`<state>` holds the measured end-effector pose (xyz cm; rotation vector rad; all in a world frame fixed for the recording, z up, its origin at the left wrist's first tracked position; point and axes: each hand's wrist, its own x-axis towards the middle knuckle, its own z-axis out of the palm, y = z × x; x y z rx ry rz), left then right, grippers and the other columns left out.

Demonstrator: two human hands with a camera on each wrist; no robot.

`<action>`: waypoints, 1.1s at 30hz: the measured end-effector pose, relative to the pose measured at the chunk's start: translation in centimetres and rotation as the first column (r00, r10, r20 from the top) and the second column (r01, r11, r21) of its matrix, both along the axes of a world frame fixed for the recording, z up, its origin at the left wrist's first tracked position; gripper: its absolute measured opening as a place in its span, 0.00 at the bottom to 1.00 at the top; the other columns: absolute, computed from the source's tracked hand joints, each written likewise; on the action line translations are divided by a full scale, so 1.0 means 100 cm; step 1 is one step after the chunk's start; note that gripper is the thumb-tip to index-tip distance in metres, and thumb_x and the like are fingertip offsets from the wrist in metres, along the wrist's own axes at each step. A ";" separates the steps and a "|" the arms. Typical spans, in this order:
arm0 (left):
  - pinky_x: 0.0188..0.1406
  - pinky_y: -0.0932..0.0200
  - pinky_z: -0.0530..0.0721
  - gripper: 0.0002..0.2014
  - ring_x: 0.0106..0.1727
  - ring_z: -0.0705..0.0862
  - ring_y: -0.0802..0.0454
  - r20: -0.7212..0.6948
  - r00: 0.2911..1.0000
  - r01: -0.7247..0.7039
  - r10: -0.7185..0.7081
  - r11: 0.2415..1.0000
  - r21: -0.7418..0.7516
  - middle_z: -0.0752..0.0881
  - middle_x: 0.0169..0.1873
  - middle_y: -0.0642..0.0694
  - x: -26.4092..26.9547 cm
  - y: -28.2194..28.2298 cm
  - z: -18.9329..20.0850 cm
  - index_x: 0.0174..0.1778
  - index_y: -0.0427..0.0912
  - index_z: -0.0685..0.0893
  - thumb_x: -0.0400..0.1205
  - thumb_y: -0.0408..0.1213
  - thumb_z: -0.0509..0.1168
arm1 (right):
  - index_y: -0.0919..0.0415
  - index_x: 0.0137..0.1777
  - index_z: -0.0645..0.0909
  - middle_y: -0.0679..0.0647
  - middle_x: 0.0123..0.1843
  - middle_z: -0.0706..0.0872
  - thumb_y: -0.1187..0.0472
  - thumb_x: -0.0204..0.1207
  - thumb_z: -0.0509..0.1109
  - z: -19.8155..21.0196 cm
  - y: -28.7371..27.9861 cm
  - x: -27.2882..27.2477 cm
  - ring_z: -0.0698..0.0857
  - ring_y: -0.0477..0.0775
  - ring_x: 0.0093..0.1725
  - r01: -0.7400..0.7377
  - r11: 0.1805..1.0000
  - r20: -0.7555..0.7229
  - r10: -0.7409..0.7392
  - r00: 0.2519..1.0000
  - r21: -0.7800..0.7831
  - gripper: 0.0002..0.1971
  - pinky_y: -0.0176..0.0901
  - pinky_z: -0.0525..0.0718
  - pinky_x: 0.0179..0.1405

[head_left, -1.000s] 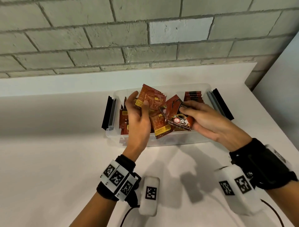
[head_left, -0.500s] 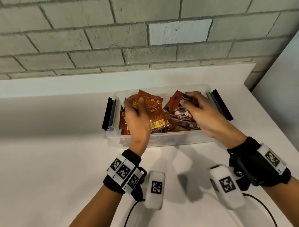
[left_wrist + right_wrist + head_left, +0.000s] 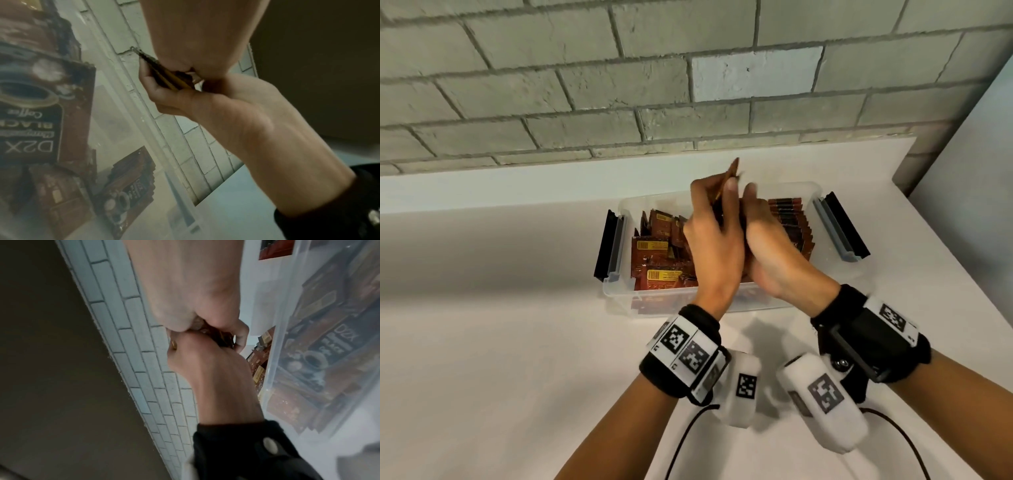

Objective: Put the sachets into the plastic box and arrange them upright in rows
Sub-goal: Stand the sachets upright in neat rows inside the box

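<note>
Sachets [image 3: 732, 171] pressed between left hand [image 3: 714, 246] and right hand [image 3: 770, 246].

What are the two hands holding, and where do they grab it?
Both the left hand and right hand grip a small stack of sachets pressed flat between them, only its top edge poking out above the plastic box.

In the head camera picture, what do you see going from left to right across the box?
Left black latch → jumbled sachets → left hand → right hand → upright row of sachets → right black latch.
</note>
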<state>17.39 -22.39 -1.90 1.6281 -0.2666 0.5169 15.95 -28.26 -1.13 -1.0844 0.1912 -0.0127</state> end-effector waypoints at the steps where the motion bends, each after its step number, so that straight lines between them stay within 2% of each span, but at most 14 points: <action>1: 0.38 0.60 0.85 0.11 0.40 0.87 0.62 -0.020 1.000 0.006 -0.006 1.000 -0.004 0.88 0.41 0.51 0.000 0.000 -0.001 0.53 0.38 0.80 0.87 0.42 0.58 | 0.60 0.64 0.76 0.55 0.58 0.88 0.36 0.81 0.50 0.001 -0.003 -0.001 0.86 0.49 0.61 -0.030 0.999 -0.009 0.030 1.000 0.045 0.29 0.46 0.82 0.60; 4: 0.46 0.52 0.86 0.22 0.43 0.89 0.56 -0.105 0.994 0.012 -0.020 0.997 -0.075 0.91 0.41 0.46 -0.001 0.000 -0.002 0.47 0.37 0.88 0.88 0.46 0.51 | 0.57 0.63 0.80 0.56 0.62 0.86 0.27 0.72 0.53 0.006 -0.006 -0.002 0.84 0.49 0.64 -0.087 0.996 -0.003 0.087 0.996 0.032 0.37 0.51 0.79 0.67; 7: 0.48 0.48 0.84 0.22 0.44 0.88 0.51 -0.218 0.975 -0.001 -0.049 0.975 -0.222 0.91 0.38 0.44 0.001 0.002 -0.002 0.44 0.34 0.88 0.85 0.44 0.52 | 0.52 0.54 0.82 0.51 0.53 0.90 0.43 0.81 0.60 0.005 -0.001 -0.003 0.87 0.48 0.60 -0.032 0.998 0.027 0.033 0.999 -0.060 0.15 0.49 0.81 0.63; 9: 0.53 0.50 0.83 0.21 0.48 0.87 0.50 -0.237 0.968 0.003 -0.078 0.953 -0.302 0.90 0.39 0.44 0.003 0.004 -0.002 0.48 0.36 0.88 0.83 0.44 0.52 | 0.47 0.47 0.85 0.49 0.51 0.90 0.53 0.84 0.60 0.003 0.001 -0.003 0.86 0.50 0.61 0.020 0.997 0.087 -0.014 0.996 -0.073 0.12 0.51 0.80 0.66; 10: 0.56 0.53 0.82 0.20 0.51 0.87 0.52 -0.237 0.967 0.004 -0.089 0.942 -0.335 0.90 0.41 0.44 0.003 0.004 -0.001 0.51 0.37 0.88 0.84 0.43 0.52 | 0.45 0.47 0.86 0.49 0.51 0.90 0.55 0.84 0.59 0.001 0.000 -0.002 0.85 0.51 0.62 0.026 0.994 0.118 -0.013 0.993 -0.109 0.13 0.52 0.79 0.67; 12: 0.57 0.62 0.79 0.16 0.55 0.85 0.56 -0.229 0.967 0.002 -0.114 0.899 -0.437 0.88 0.45 0.44 0.001 0.006 0.002 0.56 0.37 0.83 0.87 0.38 0.51 | 0.50 0.60 0.82 0.50 0.55 0.88 0.57 0.84 0.60 -0.003 -0.002 0.000 0.85 0.51 0.62 0.016 0.988 0.152 0.008 0.988 -0.153 0.11 0.50 0.80 0.66; 14: 0.60 0.63 0.78 0.08 0.58 0.83 0.57 -0.207 0.965 0.003 -0.164 0.789 -0.614 0.86 0.50 0.43 0.002 0.010 0.010 0.55 0.40 0.75 0.88 0.31 0.51 | 0.61 0.69 0.74 0.51 0.53 0.88 0.60 0.84 0.61 -0.008 -0.005 0.001 0.86 0.50 0.59 0.012 0.989 0.140 0.008 0.990 -0.147 0.15 0.47 0.82 0.63; 16: 0.63 0.61 0.77 0.07 0.58 0.82 0.54 -0.169 0.973 -0.008 -0.154 0.716 -0.698 0.83 0.52 0.42 0.008 0.016 0.013 0.51 0.43 0.72 0.86 0.26 0.53 | 0.66 0.71 0.72 0.52 0.51 0.88 0.62 0.84 0.61 -0.010 -0.007 0.001 0.87 0.52 0.57 0.010 0.992 0.114 0.004 0.993 -0.127 0.17 0.47 0.83 0.60; 19: 0.59 0.62 0.76 0.07 0.57 0.79 0.54 -0.214 0.975 -0.068 -0.061 0.834 -0.547 0.78 0.53 0.49 0.014 0.031 0.014 0.55 0.45 0.72 0.84 0.31 0.59 | 0.65 0.71 0.71 0.58 0.58 0.88 0.65 0.83 0.62 -0.004 -0.014 0.005 0.88 0.56 0.58 -0.004 0.999 0.073 0.007 0.997 -0.042 0.18 0.47 0.88 0.51; 22: 0.64 0.52 0.79 0.19 0.63 0.78 0.52 -0.449 0.847 0.070 -0.284 0.897 -0.436 0.75 0.64 0.47 0.014 0.041 0.008 0.65 0.49 0.69 0.83 0.53 0.60 | 0.61 0.74 0.64 0.58 0.61 0.85 0.67 0.81 0.64 0.007 -0.027 0.008 0.89 0.55 0.55 -0.009 1.000 0.103 0.006 0.995 0.025 0.23 0.49 0.89 0.46; 24: 0.64 0.40 0.82 0.24 0.67 0.80 0.45 -0.498 0.693 0.232 -0.521 0.816 -0.530 0.75 0.69 0.41 0.009 0.045 0.007 0.72 0.49 0.65 0.84 0.58 0.54 | 0.57 0.72 0.62 0.54 0.56 0.85 0.69 0.80 0.65 0.012 -0.031 0.009 0.90 0.48 0.50 -0.018 0.999 0.160 0.023 0.987 -0.031 0.24 0.47 0.89 0.44; 26: 0.60 0.33 0.82 0.24 0.68 0.81 0.40 -0.419 0.601 0.329 -0.681 0.688 -0.647 0.76 0.71 0.37 0.002 0.044 0.010 0.76 0.49 0.63 0.86 0.54 0.52 | 0.55 0.69 0.66 0.51 0.54 0.85 0.71 0.79 0.65 0.015 -0.031 0.009 0.89 0.44 0.49 -0.032 0.986 0.202 0.066 0.977 -0.165 0.22 0.43 0.88 0.46; 28: 0.61 0.31 0.81 0.21 0.69 0.80 0.39 -0.369 0.566 0.373 -0.737 0.628 -0.683 0.75 0.72 0.37 -0.003 0.039 0.013 0.77 0.50 0.62 0.88 0.46 0.53 | 0.56 0.66 0.70 0.51 0.54 0.85 0.70 0.78 0.66 0.016 -0.028 0.008 0.88 0.42 0.51 -0.016 0.969 0.226 0.073 0.971 -0.246 0.19 0.40 0.87 0.48; 33: 0.63 0.42 0.82 0.18 0.73 0.76 0.41 -0.396 0.503 0.482 -0.768 0.629 -0.610 0.74 0.73 0.39 -0.010 0.031 0.007 0.73 0.45 0.63 0.88 0.30 0.53 | 0.52 0.62 0.67 0.52 0.51 0.82 0.71 0.80 0.57 0.015 -0.030 0.008 0.86 0.47 0.46 0.036 0.977 0.240 0.016 0.971 -0.209 0.16 0.40 0.84 0.43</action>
